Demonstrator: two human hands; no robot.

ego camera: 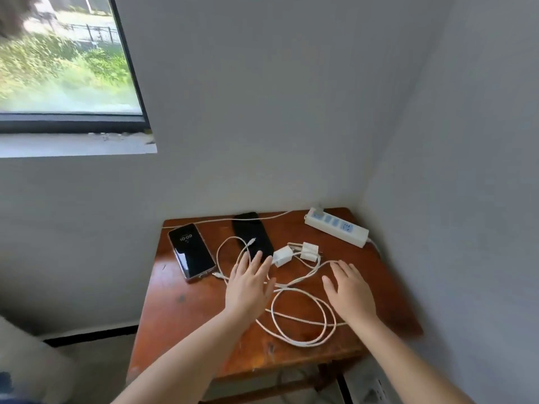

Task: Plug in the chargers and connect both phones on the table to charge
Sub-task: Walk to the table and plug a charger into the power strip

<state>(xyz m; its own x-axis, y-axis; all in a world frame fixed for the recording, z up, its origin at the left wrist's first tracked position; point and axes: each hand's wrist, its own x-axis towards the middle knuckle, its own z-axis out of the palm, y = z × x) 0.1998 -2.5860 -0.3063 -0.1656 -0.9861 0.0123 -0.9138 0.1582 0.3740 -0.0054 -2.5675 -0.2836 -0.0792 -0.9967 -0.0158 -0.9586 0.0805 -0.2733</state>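
Hovering over the cable tangle, both hands are spread flat with fingers extended and hold nothing. The left hand (249, 290) sits just short of the darker phone (253, 236), its fingertips overlapping that phone's near end. The right hand (350, 290) lies over the right side of the white cables (300, 316).

The two white charger bricks (296, 253) lie on the table (189, 316) between the hands and slightly beyond them, unplugged, side by side. The right hand appears marginally nearer the right-hand brick, the left hand nearer the left one. The power strip (335, 230) lies beyond the bricks, at the far right corner, long axis running from far-left to near-right; its sockets face up. It is well apart from both hands, on the right hand's side.

The lit phone (191, 250) lies left of the left hand, long axis far-left to near-right, its port end towards the person, with a cable plug just beside that end. The darker phone lies roughly parallel, a second cable end resting on it.

Judgement: nothing is yet connected; lifting a brick towards the strip is the first step, best suited to the right hand.
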